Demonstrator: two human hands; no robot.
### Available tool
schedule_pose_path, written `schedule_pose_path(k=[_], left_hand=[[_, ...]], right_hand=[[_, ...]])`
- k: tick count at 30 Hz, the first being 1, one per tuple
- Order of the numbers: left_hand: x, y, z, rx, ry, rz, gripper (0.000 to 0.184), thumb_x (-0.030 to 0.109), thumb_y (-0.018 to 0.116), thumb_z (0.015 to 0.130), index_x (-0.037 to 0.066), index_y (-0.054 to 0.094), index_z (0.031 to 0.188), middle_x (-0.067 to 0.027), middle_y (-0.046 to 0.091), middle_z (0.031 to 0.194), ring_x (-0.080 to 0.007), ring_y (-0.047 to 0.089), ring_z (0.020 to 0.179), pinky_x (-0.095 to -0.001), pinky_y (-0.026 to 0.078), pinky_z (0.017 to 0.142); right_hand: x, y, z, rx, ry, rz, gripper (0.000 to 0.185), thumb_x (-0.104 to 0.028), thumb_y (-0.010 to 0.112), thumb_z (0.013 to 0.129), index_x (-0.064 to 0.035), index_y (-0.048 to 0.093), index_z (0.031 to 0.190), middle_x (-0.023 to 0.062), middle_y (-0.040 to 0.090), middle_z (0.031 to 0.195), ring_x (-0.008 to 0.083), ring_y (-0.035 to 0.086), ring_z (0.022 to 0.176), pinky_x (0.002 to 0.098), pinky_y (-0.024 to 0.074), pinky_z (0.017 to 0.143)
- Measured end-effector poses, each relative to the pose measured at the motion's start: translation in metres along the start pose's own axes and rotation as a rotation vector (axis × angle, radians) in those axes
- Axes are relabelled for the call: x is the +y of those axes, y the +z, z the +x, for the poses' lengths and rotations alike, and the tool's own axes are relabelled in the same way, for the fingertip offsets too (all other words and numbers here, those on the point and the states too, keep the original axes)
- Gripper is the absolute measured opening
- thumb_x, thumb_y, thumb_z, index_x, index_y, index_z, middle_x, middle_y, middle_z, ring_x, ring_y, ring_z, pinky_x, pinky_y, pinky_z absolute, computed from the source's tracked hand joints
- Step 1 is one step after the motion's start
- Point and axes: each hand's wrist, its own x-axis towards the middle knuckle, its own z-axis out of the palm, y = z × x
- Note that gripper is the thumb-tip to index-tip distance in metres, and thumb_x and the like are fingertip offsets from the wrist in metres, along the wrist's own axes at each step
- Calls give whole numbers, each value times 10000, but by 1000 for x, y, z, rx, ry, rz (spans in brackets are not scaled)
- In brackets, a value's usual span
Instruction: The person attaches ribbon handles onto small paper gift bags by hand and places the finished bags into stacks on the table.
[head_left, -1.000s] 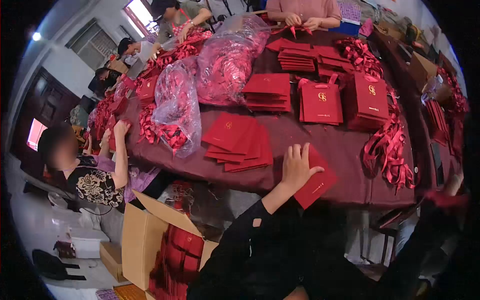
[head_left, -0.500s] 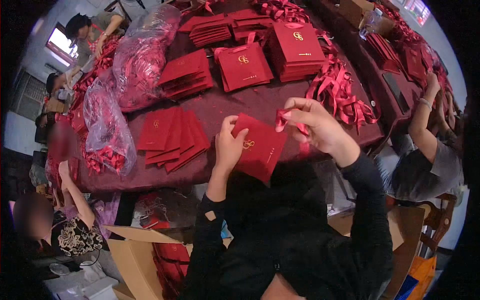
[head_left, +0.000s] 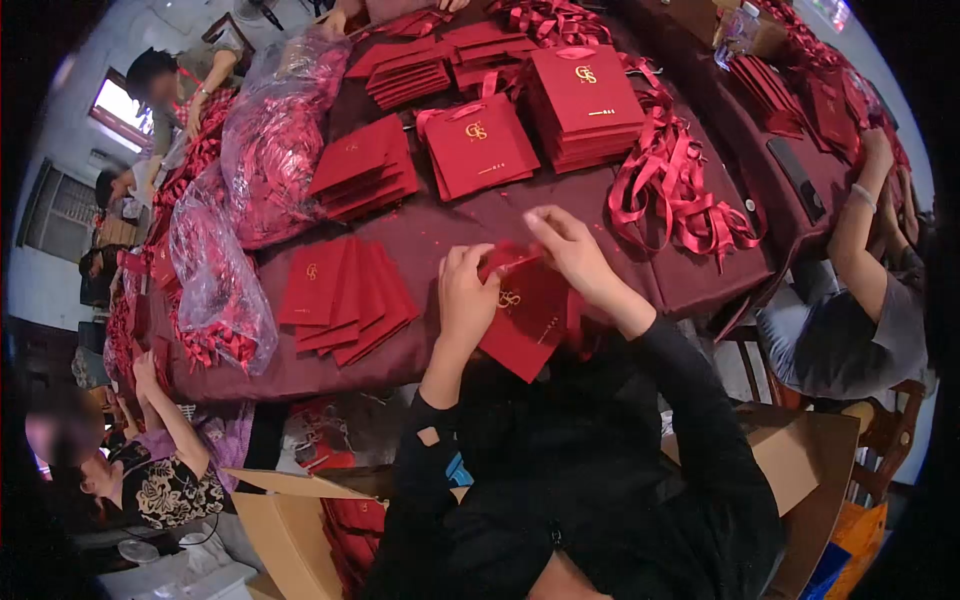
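Note:
My left hand [head_left: 468,295] grips the upper left edge of a red paper bag [head_left: 522,325] with gold lettering, held over the table's near edge. At the bag's top my right hand [head_left: 578,250] has its fingers pinched together, with red ribbon at the opening; part of the ribbon hangs down the bag's right side. Fanned red bags [head_left: 340,295] lie to the left. Beyond my hands a bag with a ribbon handle [head_left: 480,150] lies beside a tall stack of bags [head_left: 588,100]. Loose red ribbons [head_left: 680,200] lie at the right.
Clear plastic sacks of ribbon [head_left: 275,150] stand at the left of the dark red tablecloth [head_left: 480,225]. Cardboard boxes [head_left: 290,535] [head_left: 800,460] flank my lap. Co-workers sit at the left [head_left: 165,480] and right [head_left: 840,330]. A phone [head_left: 795,178] lies on the right table.
Over the last second my right hand came in from the far right with ribbon and reached the bag's top. My left hand lifted the bag from the table and now grips its edge.

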Motion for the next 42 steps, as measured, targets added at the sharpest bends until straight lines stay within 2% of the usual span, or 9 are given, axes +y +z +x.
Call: schedule_pose_path(k=[1, 4, 7, 14, 21, 23, 27, 33, 42], left_hand=[[1, 2, 6, 107, 78, 137, 382, 121, 691, 807, 26, 581, 1159, -182, 581, 1071, -358, 576, 975, -413, 463, 867], [2, 4, 39, 211, 76, 194, 517, 192, 700, 816, 1, 509, 1257, -240, 453, 1313, -420, 453, 1187, -465, 378, 1006], [-8, 9, 80, 244, 62, 273, 627, 198, 708, 818, 6, 429, 1345, -287, 366, 1410, -453, 423, 1240, -471, 374, 1029], [-22, -1, 113, 121, -33, 176, 629, 42, 713, 765, -27, 444, 1329, -297, 545, 1224, -421, 536, 1124, -448, 443, 944], [-33, -3, 110, 158, -5, 169, 557, -1, 675, 766, -43, 485, 1288, -293, 554, 1213, -418, 515, 1157, -454, 421, 962], [-23, -5, 86, 346, 88, 215, 521, 36, 674, 783, -30, 505, 1271, -251, 541, 1242, -412, 482, 1194, -459, 404, 980], [17, -26, -9, 88, 162, 333, 504, 236, 699, 811, 8, 542, 1231, -162, 532, 1187, -365, 509, 1067, -449, 410, 942], [25, 6, -51, 89, -6, 551, 714, 466, 750, 712, 26, 550, 1239, -131, 522, 1135, -318, 487, 1044, -446, 404, 877], [23, 4, -42, 141, -23, 384, 668, 276, 820, 667, 38, 485, 1192, -143, 533, 1121, -342, 479, 1062, -463, 374, 917]], right_hand=[[6, 0, 14, 109, -221, -405, 448, -229, 578, 901, 98, 508, 1200, 194, 664, 813, 273, 667, 750, 348, 516, 671], [10, 7, 59, 402, -302, -1015, 513, -274, 573, 899, 45, 477, 1289, 154, 660, 699, 308, 656, 600, 430, 524, 560], [17, 9, 98, 469, -177, -1078, 625, -308, 599, 865, 47, 420, 1347, 202, 662, 711, 390, 661, 644, 479, 533, 574], [16, 5, 106, 365, -68, -965, 322, -304, 579, 875, 15, 621, 889, 249, 666, 831, 417, 664, 804, 503, 537, 709], [13, 1, 101, 344, -31, -863, 343, -292, 568, 880, 27, 601, 1003, 264, 655, 897, 456, 628, 894, 519, 505, 773], [11, -3, 79, 282, -180, -716, 335, -240, 590, 887, 5, 597, 1115, 195, 678, 892, 358, 665, 787, 430, 515, 718], [-34, -26, -11, 75, -192, -17, 308, -109, 584, 929, -42, 570, 1230, -21, 583, 812, 21, 460, 687, 187, 366, 564], [-4, -26, -47, -104, 218, 340, 206, -114, 557, 955, -33, 587, 1142, 74, 665, 833, 80, 572, 578, 183, 416, 503], [40, 14, -35, -1, -147, -79, 170, -117, 621, 910, 5, 663, 1022, 46, 662, 779, 93, 598, 694, 249, 489, 640]])
